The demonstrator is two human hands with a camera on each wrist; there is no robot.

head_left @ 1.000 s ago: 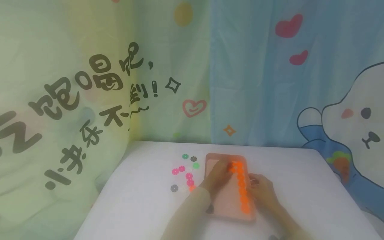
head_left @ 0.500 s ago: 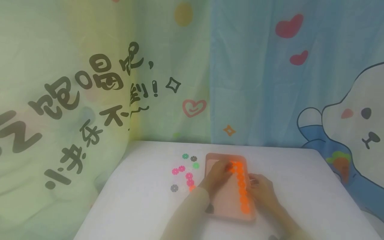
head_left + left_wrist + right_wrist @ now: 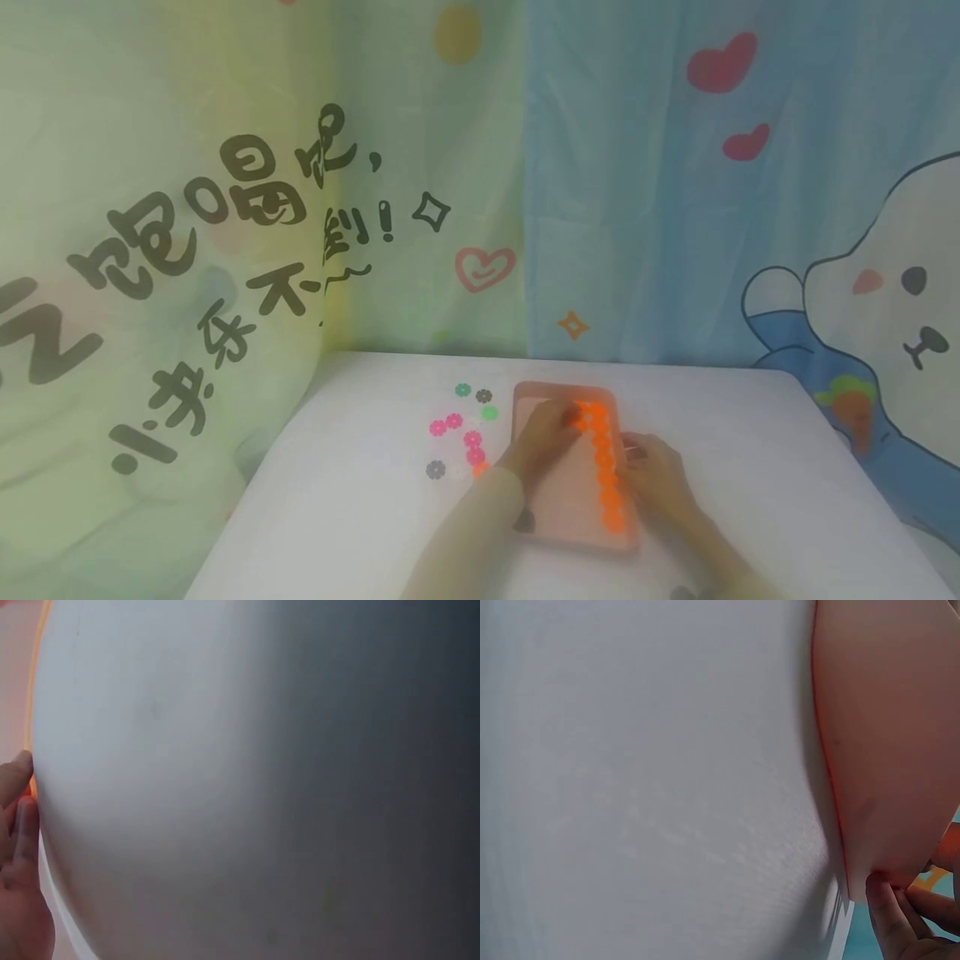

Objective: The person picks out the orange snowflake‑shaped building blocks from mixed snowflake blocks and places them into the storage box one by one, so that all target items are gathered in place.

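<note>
A shallow pink tray point(image 3: 566, 517) lies on the white table, with a column of bright orange flower-shaped discs point(image 3: 605, 467) along its right side. Near the top of that column my left hand point(image 3: 546, 429) reaches over the tray and pinches an orange flower disc point(image 3: 581, 417). In the left wrist view, orange shows between the fingertips of my left hand point(image 3: 21, 847). My right hand point(image 3: 656, 475) grips the tray's right wall from outside. The right wrist view shows my right hand point(image 3: 907, 922) with fingertips against the tray wall point(image 3: 892, 787).
Left of the tray lie loose flower discs: several pink ones point(image 3: 472, 439), green ones point(image 3: 489, 413) and grey ones point(image 3: 436, 470). An orange disc point(image 3: 481, 471) lies beside the left sleeve point(image 3: 472, 525). A printed curtain point(image 3: 600, 183) hangs behind the white table point(image 3: 360, 500).
</note>
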